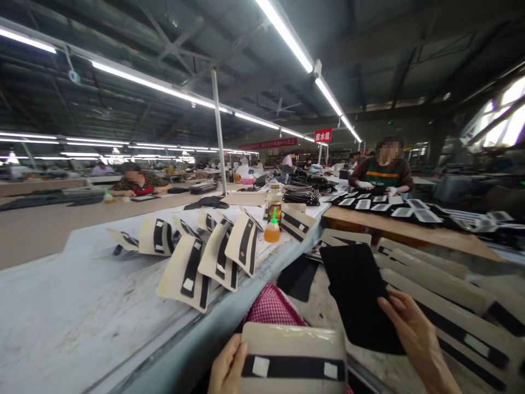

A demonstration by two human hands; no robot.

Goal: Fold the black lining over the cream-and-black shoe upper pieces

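Observation:
At the bottom centre my left hand grips the left edge of a beige panel that has a black strip and two small white patches. Further right, my right hand holds a plain black piece by its right edge, thumb on its face. This black piece hangs tilted just right of and above the beige panel. A similar dark piece lies behind it on the lower surface.
Curved beige panels stand along the white table. Behind them are a glue bottle with a green tip and a glass jar. More panels lie at right. Two people work further back.

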